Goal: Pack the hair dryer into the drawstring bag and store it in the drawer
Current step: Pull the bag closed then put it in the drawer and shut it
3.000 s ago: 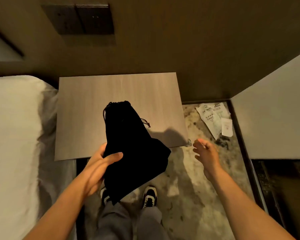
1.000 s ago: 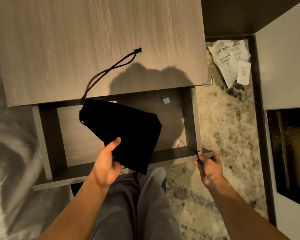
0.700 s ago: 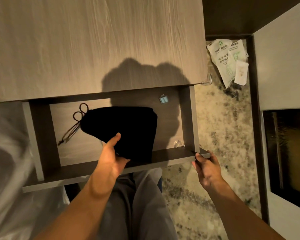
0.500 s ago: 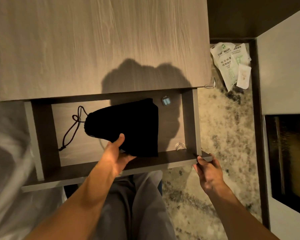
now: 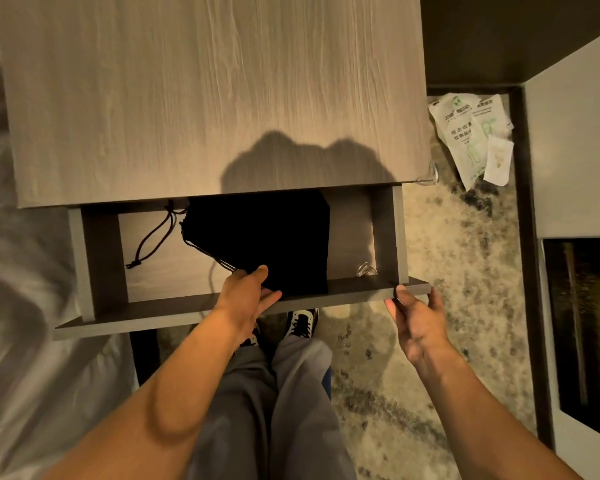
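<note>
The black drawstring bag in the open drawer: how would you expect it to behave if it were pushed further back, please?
The black drawstring bag looks like soft cloth, so it would probably crumple rather than slide stiffly. Its loose cord may trail or snag on the drawer.

1 black drawstring bag (image 5: 267,240) is lying in 1 open drawer (image 5: 243,303) under 1 wooden tabletop (image 5: 205,98). 2 bare hands are showing: the left hand (image 5: 245,296) and the right hand (image 5: 418,323). 2 shoes (image 5: 302,322) are standing on the floor, though 1 is mostly hidden. About 3 paper packets (image 5: 471,136) are lying overlapped, so the exact count is unclear. 2 clear corner guards (image 5: 366,270) are showing.
</note>
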